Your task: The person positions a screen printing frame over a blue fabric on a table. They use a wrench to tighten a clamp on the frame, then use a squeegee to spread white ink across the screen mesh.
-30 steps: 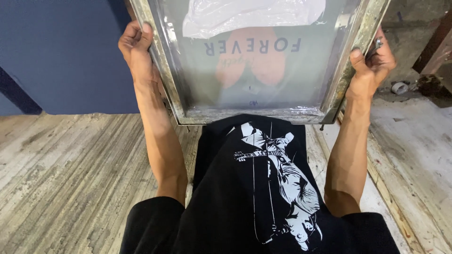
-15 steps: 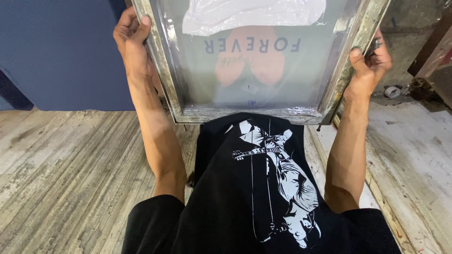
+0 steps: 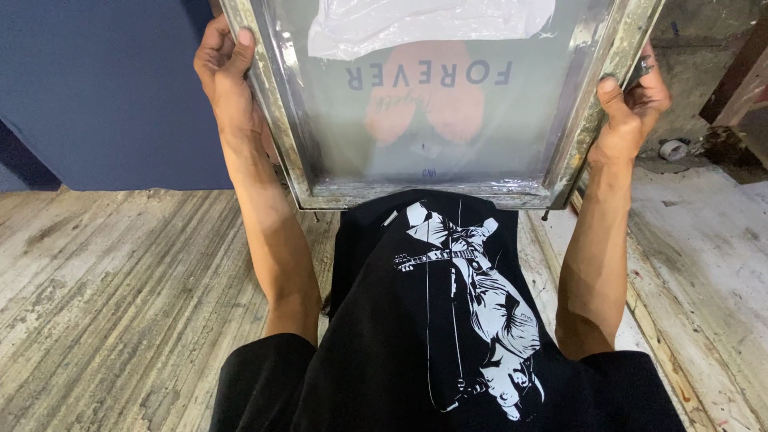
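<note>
I hold a metal-framed printing screen (image 3: pixel 320 188) up in front of me, tilted away. Its mesh shows mirrored dark lettering above an orange shape, and a sheet of clear plastic (image 3: pixel 424 20) lies across its top part. My left hand (image 3: pixel 226 68) grips the frame's left rail. My right hand (image 3: pixel 632 104) grips the right rail, with a ring on one finger. Below the frame is my own black shirt with a white figure print (image 3: pixel 472 304).
A worn wooden plank floor (image 3: pixel 112 296) spreads below and to the left. A dark blue wall (image 3: pixel 104 88) rises at the left. At the right lie a paint-stained board (image 3: pixel 704 264), a small roll of tape (image 3: pixel 674 150) and dark clutter.
Both hands keep their grip on the frame. The left hand and the frame's left side have shifted slightly left and upward in view.
</note>
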